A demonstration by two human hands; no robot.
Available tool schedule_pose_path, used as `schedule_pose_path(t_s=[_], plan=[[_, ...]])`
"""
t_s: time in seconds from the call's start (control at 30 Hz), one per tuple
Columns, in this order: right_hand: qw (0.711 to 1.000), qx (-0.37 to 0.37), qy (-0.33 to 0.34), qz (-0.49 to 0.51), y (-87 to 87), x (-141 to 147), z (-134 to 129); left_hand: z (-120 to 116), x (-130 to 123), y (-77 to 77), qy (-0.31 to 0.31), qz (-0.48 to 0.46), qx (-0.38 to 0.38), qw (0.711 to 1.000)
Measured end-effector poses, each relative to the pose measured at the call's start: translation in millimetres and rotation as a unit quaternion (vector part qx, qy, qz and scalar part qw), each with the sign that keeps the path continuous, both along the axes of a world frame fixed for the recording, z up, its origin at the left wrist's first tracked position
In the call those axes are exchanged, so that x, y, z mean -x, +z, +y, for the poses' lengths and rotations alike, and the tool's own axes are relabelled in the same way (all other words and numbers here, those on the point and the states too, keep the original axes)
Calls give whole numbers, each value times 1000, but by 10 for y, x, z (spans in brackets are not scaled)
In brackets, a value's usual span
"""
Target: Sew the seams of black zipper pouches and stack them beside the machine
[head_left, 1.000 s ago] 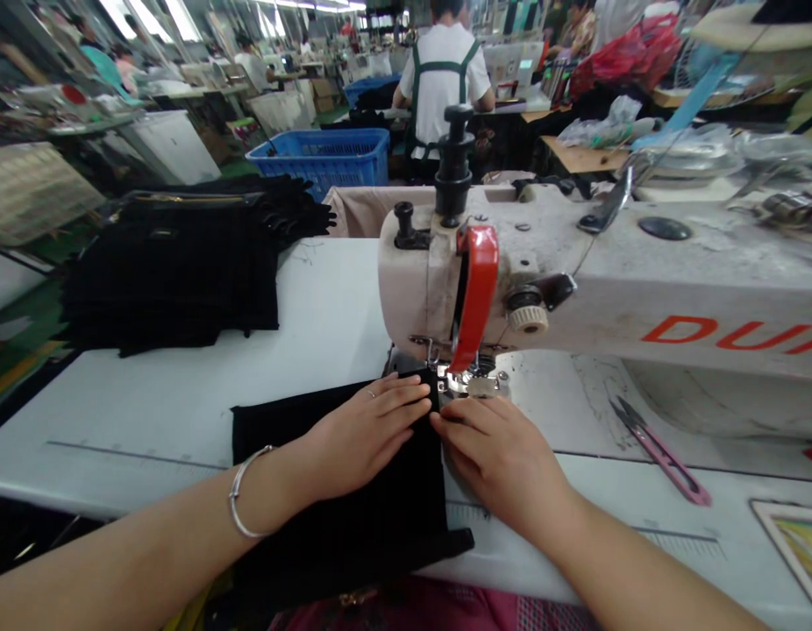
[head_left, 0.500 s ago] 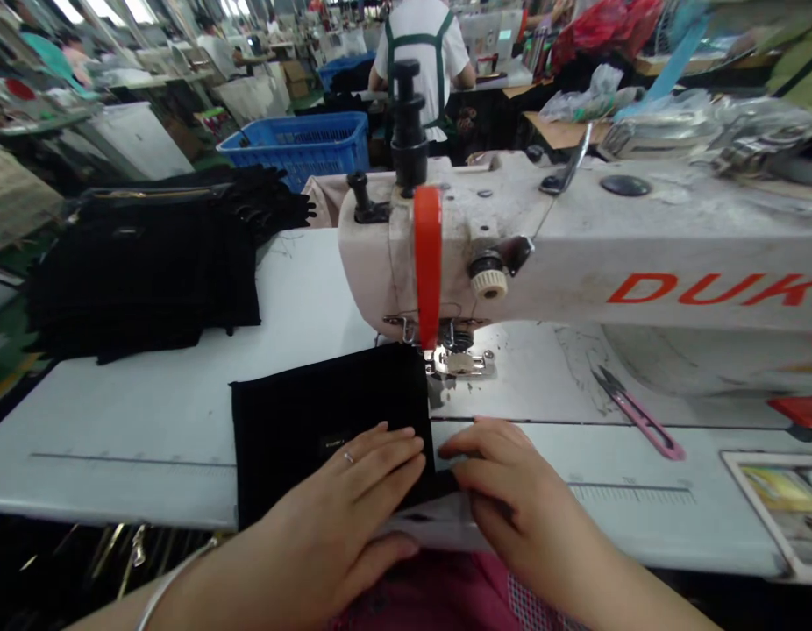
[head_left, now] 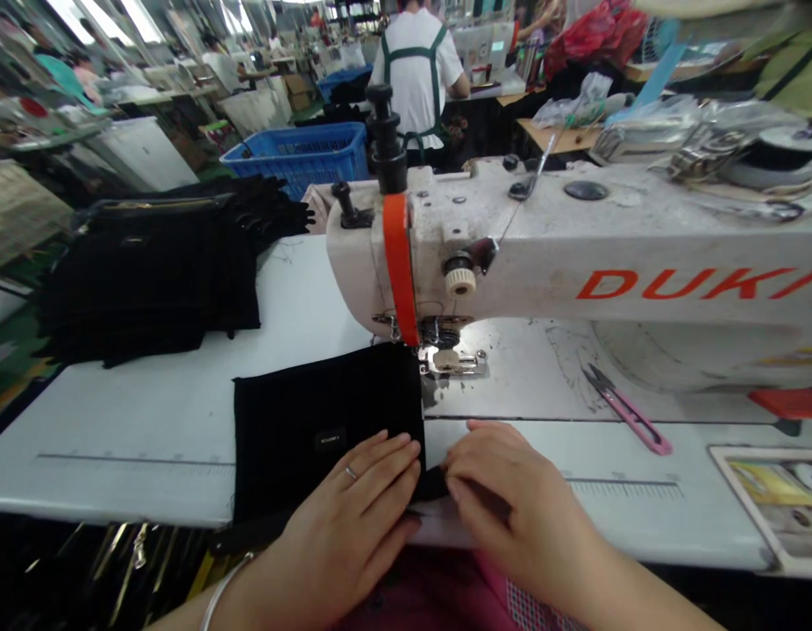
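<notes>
A black fabric piece with a small label lies on the sewing machine table, its far right corner at the presser foot. My left hand rests flat on its near right part, fingers stretched out and a ring on one of them. Just beyond the right edge, my right hand pinches the end of a black fabric strip that sticks out from the piece. The fingertips partly hide that end. Above the fabric stands the head of the sewing machine, with an orange lever guard.
Pink thread snips lie right of the needle area. A stack of black zippered pieces sits at the table's left. Behind are a blue crate and a person in a white shirt. A framed tray is at right.
The view has shifted slightly, so the machine sits further left. My right hand's fingers have drawn closer together at the strip. My left hand stays flat on the fabric.
</notes>
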State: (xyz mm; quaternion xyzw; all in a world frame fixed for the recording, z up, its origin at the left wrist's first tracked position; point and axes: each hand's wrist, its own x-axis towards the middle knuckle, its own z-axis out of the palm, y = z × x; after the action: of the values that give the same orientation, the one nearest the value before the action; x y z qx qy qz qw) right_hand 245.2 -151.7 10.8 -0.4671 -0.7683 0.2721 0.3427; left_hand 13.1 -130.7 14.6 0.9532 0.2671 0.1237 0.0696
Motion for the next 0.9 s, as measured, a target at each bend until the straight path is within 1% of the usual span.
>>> schedule_pose_path(t_s=[0.07, 0.13, 0.17, 0.23, 0.43, 0.6, 0.77, 0.9], plan=[[998, -40, 16, -44, -33, -6, 44, 21, 14, 4, -6, 3, 0, 1000], [990, -81, 62, -94, -73, -2, 91, 63, 27, 11, -11, 5, 2, 1000], [986, -92, 83, -113, -89, 3, 113, 94, 33, 13, -14, 7, 4, 1000], [982, -97, 99, -132, -109, 11, 154, 174, 41, 12, -21, 6, 7, 1000], [983, -97, 82, -131, -49, 1, 307, 525, 60, -33, -45, -24, 27, 998], [982, -87, 78, -149, -13, -6, 488, 830, 50, -59, -80, -49, 8, 996], [979, -69, 62, -183, -38, -7, 625, 1084, 7, -69, -108, -68, -4, 992], [978, -66, 20, -198, -100, 6, 696, 1253, -6, -90, -112, -86, -11, 990]])
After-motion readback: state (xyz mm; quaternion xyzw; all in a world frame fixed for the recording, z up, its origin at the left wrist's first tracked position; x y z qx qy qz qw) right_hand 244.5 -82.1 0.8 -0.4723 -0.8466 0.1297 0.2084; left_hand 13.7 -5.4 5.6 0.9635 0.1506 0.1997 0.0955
